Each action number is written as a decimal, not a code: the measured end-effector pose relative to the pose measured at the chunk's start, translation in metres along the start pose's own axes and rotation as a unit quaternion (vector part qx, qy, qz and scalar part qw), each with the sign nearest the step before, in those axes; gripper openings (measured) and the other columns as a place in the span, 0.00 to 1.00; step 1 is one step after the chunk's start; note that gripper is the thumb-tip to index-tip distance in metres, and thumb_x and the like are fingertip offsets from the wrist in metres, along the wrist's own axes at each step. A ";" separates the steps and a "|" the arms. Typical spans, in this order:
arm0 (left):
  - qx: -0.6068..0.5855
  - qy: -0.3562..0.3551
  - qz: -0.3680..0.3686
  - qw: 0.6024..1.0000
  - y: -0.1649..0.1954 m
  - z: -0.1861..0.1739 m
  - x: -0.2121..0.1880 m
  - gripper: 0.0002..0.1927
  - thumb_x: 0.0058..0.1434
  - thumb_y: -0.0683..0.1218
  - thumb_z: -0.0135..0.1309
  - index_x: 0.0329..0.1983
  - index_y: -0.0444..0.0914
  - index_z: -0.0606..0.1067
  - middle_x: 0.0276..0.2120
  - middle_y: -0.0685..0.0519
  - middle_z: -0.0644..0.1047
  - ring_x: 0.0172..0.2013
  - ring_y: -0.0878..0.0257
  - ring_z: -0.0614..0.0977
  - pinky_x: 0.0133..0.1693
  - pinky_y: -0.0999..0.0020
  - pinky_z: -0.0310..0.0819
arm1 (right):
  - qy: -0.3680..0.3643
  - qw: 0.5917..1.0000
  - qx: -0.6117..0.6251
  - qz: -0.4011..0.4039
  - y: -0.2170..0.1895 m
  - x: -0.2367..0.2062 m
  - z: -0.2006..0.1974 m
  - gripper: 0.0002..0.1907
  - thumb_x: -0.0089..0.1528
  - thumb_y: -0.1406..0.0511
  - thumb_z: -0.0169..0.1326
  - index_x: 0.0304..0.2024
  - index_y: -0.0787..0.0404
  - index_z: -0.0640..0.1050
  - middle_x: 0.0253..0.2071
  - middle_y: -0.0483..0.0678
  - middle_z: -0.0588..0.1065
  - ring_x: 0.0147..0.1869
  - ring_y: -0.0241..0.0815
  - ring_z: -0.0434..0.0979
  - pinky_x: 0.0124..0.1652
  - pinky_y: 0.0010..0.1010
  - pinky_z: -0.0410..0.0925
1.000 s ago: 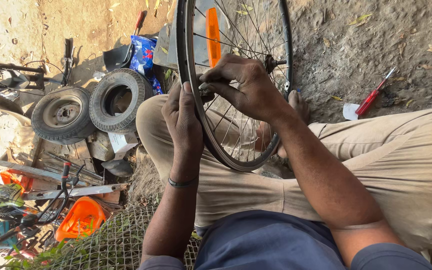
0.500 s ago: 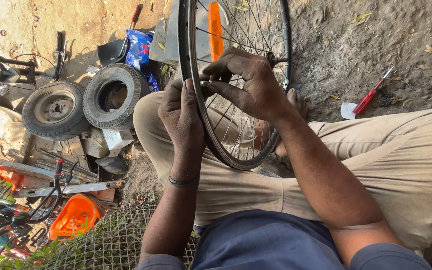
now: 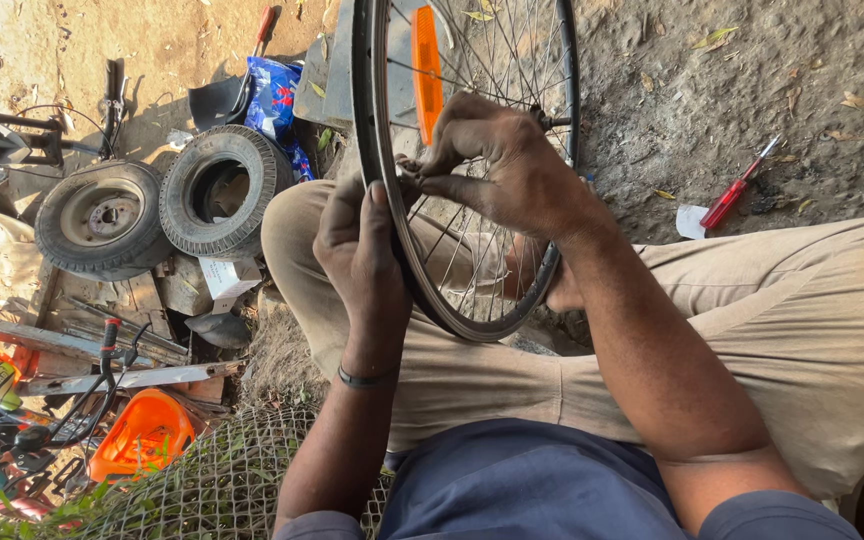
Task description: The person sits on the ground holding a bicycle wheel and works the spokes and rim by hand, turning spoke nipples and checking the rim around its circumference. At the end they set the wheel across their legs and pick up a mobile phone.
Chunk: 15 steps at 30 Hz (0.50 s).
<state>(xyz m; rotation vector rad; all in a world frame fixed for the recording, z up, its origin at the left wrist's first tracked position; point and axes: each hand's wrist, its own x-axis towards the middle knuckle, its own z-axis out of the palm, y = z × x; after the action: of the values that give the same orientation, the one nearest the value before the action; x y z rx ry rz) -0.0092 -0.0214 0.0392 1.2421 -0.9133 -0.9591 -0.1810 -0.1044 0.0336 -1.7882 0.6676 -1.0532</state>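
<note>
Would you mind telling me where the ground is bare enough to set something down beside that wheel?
Bare dirt lies right of the bicycle wheel, between its rim and the red screwdriver, above the right knee. The left side is crowded: two small tyres, scrap metal, an orange plastic piece and wire mesh.

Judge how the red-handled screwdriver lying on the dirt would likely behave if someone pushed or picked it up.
The red-handled screwdriver looks stiff, with a thin metal shaft, so it probably would not bend. It seems small and likely light for one hand. Its rounded handle might roll a little, though the rough dirt ground would probably stop it soon.
</note>
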 end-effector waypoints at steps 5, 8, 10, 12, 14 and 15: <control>-0.011 -0.073 0.005 0.997 0.004 -0.002 -0.004 0.21 0.78 0.43 0.45 0.70 0.30 0.66 0.59 0.44 0.78 0.58 0.64 0.80 0.61 0.70 0.74 | 0.024 0.998 -0.057 -0.008 -0.007 -0.003 0.021 0.13 0.59 0.71 0.69 0.45 0.65 0.82 0.45 0.46 0.74 0.49 0.38 0.81 0.49 0.27 0.78; -0.019 -0.099 0.013 0.995 0.007 -0.003 0.002 0.21 0.80 0.44 0.44 0.71 0.29 0.66 0.61 0.44 0.77 0.61 0.63 0.78 0.65 0.68 0.70 | 0.071 0.988 -0.134 -0.031 -0.005 -0.005 0.034 0.11 0.57 0.70 0.72 0.39 0.65 0.82 0.40 0.48 0.72 0.44 0.42 0.79 0.42 0.31 0.76; -0.055 -0.116 0.006 0.992 0.007 -0.001 0.005 0.21 0.81 0.45 0.44 0.71 0.30 0.66 0.61 0.43 0.78 0.59 0.63 0.78 0.65 0.67 0.70 | 0.108 0.977 -0.176 -0.052 -0.002 -0.005 0.040 0.11 0.57 0.70 0.71 0.39 0.65 0.82 0.39 0.48 0.72 0.42 0.42 0.78 0.40 0.31 0.75; -0.116 -0.134 -0.020 0.984 0.008 0.001 0.005 0.21 0.80 0.46 0.43 0.70 0.30 0.66 0.60 0.43 0.78 0.55 0.62 0.79 0.61 0.65 0.72 | 0.152 0.964 -0.204 -0.072 -0.001 -0.006 0.042 0.12 0.60 0.71 0.69 0.44 0.65 0.81 0.42 0.45 0.72 0.44 0.40 0.78 0.41 0.27 0.77; -0.048 -0.117 0.024 0.992 0.007 0.005 0.003 0.19 0.80 0.45 0.44 0.69 0.30 0.67 0.60 0.44 0.78 0.58 0.63 0.79 0.63 0.67 0.72 | 0.186 0.971 -0.145 -0.031 0.000 -0.006 0.041 0.18 0.58 0.65 0.72 0.39 0.68 0.75 0.38 0.49 0.68 0.38 0.42 0.73 0.36 0.31 0.71; -0.017 -0.108 0.048 0.993 0.005 0.008 0.001 0.18 0.80 0.44 0.44 0.68 0.30 0.67 0.60 0.45 0.78 0.60 0.64 0.79 0.65 0.67 0.72 | 0.201 0.973 -0.117 -0.013 0.000 -0.007 0.040 0.23 0.57 0.63 0.74 0.37 0.70 0.73 0.36 0.51 0.66 0.35 0.43 0.71 0.33 0.34 0.68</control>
<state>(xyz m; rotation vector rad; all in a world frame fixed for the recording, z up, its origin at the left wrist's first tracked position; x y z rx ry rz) -0.0157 -0.0250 0.0453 1.0701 -1.1121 -1.0413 -0.1496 -0.0810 0.0232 -1.7977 1.0518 -1.4220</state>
